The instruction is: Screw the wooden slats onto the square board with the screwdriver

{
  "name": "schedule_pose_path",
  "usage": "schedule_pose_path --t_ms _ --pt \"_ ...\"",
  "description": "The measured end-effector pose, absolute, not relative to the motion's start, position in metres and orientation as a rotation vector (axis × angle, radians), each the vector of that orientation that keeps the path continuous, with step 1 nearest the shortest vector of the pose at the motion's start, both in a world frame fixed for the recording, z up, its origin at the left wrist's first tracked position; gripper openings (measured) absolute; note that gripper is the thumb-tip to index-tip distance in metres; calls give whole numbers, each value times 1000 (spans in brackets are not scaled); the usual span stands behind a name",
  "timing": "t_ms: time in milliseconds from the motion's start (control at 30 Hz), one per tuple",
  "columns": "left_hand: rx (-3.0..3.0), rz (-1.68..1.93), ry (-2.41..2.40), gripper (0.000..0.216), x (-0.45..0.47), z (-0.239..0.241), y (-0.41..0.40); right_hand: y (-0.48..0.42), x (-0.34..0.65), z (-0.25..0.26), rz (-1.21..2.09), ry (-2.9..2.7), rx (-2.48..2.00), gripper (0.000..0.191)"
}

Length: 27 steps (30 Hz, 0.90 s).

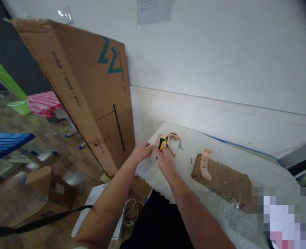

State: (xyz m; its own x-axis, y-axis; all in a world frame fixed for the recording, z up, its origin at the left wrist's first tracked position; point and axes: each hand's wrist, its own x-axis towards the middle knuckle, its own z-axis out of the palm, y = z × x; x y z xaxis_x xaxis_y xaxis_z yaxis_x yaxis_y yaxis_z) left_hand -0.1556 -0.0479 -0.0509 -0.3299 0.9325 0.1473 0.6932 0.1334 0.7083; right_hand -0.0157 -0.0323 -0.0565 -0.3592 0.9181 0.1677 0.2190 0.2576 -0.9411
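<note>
My right hand is closed round a yellow and black screwdriver, its tip pointing down toward the table edge. My left hand pinches the left end of a curved wooden piece that lies on the white covered table. The two hands touch at the table's near left corner. A few loose screws lie just right of the wooden piece. Farther right, a second curved wooden part rests on a flat brown board.
A tall cardboard box leans on the wall left of the table. Small cardboard boxes, a blue slatted chair and tools lie on the wooden floor. A black strap crosses low left. A white box and cables sit under the table's corner.
</note>
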Motion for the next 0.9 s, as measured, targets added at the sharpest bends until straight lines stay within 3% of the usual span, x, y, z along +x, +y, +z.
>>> schedule_pose_path --t_ms 200,333,500,767,900 --pt "1623 829 2012 28 -164 -55 -54 -37 -21 -71 1330 -1748 -1003 29" --pt "1689 959 1921 27 -157 -34 -57 -41 -16 -57 1343 -1687 -901 37" --pt "1868 1148 1717 31 -126 2 -55 -50 29 -11 1090 -1694 -736 35" --pt "1962 1287 1163 40 -37 9 -3 -14 185 7 365 -1167 -1244 38" --pt "2070 1195 1054 35 4 -8 27 17 233 -11 532 -1014 -1270 46"
